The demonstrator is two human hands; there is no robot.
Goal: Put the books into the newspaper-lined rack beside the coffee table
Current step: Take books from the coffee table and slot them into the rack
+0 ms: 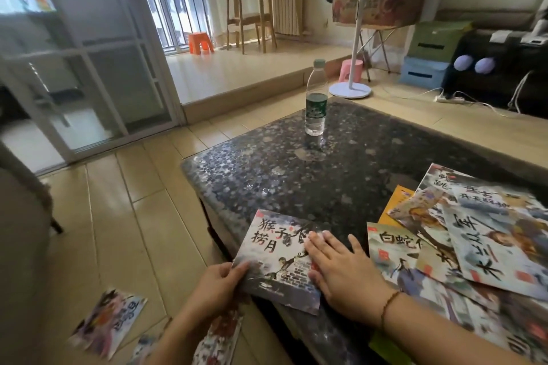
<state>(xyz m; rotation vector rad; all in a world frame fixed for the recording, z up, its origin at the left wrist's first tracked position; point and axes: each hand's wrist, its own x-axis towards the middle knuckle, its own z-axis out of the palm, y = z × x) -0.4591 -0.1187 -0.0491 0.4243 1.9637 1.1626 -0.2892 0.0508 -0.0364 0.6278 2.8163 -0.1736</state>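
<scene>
Currently one thin picture book (278, 258) lies at the near left corner of the coffee table (311, 181), overhanging the edge. Left hand (221, 278) pinches its near left corner; right hand (338, 264) rests flat on the cover, fingers straight. Judged step: picking this book off the table, early in the task. Next move likely calls for lifting it clear and carrying it down to the left. More books (462, 243) lie fanned, overlapping, to the right, partly cut off by the frame. Another book (109, 321) lies on the floor. No rack visible; a patterned strip below the left wrist is too unclear to identify.
</scene>
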